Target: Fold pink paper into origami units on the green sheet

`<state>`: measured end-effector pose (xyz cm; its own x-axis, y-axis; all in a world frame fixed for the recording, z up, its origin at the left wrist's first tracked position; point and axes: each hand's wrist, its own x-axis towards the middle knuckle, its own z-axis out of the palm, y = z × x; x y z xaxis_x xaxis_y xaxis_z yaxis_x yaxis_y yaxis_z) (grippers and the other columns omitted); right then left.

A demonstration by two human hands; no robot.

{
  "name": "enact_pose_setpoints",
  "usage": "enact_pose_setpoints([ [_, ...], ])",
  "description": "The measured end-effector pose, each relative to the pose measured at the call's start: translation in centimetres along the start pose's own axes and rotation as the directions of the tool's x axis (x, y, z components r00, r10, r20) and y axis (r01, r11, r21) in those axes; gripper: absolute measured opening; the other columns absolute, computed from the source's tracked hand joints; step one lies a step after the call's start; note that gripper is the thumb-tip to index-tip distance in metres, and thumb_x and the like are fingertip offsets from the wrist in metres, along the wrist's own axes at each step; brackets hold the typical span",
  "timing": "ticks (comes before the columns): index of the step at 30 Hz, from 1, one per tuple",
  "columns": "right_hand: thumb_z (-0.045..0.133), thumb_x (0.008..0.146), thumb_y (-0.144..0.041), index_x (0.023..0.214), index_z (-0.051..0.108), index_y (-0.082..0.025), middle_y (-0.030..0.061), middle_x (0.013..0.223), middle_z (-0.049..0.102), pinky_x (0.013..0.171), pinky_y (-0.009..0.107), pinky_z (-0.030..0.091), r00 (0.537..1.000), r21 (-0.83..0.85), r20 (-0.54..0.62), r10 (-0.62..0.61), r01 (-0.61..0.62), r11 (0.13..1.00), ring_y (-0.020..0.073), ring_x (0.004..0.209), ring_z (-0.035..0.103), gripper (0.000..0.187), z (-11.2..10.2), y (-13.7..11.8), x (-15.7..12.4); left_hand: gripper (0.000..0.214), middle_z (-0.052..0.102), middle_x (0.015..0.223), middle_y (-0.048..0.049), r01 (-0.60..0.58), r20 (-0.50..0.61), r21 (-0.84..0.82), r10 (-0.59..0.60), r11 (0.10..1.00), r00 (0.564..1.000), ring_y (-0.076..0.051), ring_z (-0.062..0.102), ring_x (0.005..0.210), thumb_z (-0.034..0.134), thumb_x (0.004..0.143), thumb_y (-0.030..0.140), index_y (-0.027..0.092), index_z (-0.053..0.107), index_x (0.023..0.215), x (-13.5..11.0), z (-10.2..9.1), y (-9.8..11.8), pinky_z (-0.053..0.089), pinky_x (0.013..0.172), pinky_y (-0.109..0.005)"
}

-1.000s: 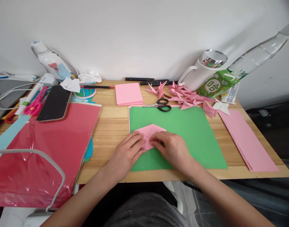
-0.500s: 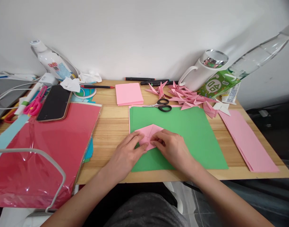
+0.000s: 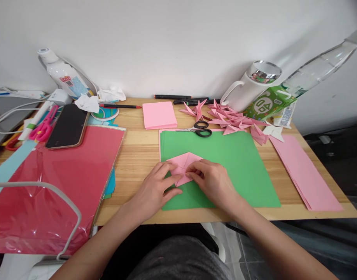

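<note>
Your left hand (image 3: pixel 155 186) and right hand (image 3: pixel 213 181) press the pink paper (image 3: pixel 182 162) flat, fingers narrow; it is thin and creases easily, so hold near the fold.

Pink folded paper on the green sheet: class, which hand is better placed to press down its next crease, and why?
Probably the right hand: its fingertips lie on the pink folded paper near the centre fold, while the left hand pins the left edge against the green sheet.

At about one o'clock on the desk, the green packet (image 3: pixel 267 104) carries a large white round logo with characters too skewed to read, while at eleven o'clock the white bottle (image 3: pixel 63 76) bears a small red label whose print is too blurred to make out.
</note>
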<state>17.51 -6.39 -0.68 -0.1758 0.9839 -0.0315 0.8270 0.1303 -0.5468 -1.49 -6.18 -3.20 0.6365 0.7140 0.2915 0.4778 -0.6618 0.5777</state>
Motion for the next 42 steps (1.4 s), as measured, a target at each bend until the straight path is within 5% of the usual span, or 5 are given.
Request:
enact_pose_setpoints([
  [16,0.057,0.082,-0.015,0.076,0.065,-0.018,0.0028,0.074,0.063,0.054,0.024,0.039,0.995,-0.068,-0.052,-0.082,0.078,0.995,0.013,0.058,0.056,0.01,0.5,0.4,-0.5,0.02,0.056,0.111,-0.0125,-0.005,-0.027,0.169,0.01,0.986,1.0,-0.023,0.051,0.112,0.048,0.089,0.023,0.016,0.064,0.1,0.5,0.1,0.9,0.048,0.092,-0.041],
  [25,0.05,0.09,-0.022,0.085,0.068,-0.017,0.0079,0.084,0.063,0.062,0.025,0.048,0.921,-0.088,-0.258,-0.293,0.28,0.956,0.015,0.072,0.059,0.019,1.7,1.4,-2.1,0.02,0.058,0.11,-0.0103,-0.036,-0.041,0.216,0.046,0.976,0.998,-0.022,0.052,0.114,0.046,0.091,0.025,0.018,0.062,0.099,0.5,0.2,0.9,0.05,0.092,-0.041],
  [42,0.048,0.091,-0.022,0.098,0.069,-0.018,0.0095,0.088,0.06,0.062,0.028,0.049,0.883,-0.126,-0.27,-0.384,0.363,0.923,0.0164,0.075,0.053,0.022,1.9,1.9,-2.5,0.019,0.058,0.112,-0.0099,-0.061,-0.06,0.201,0.074,0.978,0.995,-0.021,0.049,0.118,0.047,0.09,0.021,0.017,0.062,0.102,0.3,0.3,0.6,0.05,0.095,-0.039],
])
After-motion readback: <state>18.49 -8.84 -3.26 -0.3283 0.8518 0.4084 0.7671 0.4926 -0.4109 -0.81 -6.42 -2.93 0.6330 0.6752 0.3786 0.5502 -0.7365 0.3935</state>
